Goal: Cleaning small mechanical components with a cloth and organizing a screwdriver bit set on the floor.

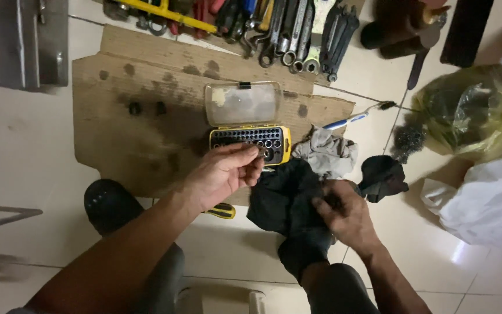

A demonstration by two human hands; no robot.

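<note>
The left hand [223, 174] pinches a small bit [261, 152] just at the open bit case [250, 143], at 12 o'clock. The right hand [344, 212] grips a black rag [286, 197]. The bit is out, not yet put back.

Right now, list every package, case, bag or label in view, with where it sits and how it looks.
Bit case: on the stained cardboard, by the left hand; yellow and black tray, clear lid open.
Yellow plastic bag: floor, far right; crumpled, translucent, dark contents.
White bag or sheet: floor, right, below the yellow one; crumpled, cannot tell which.
No readable labels, signs or screens.
</note>
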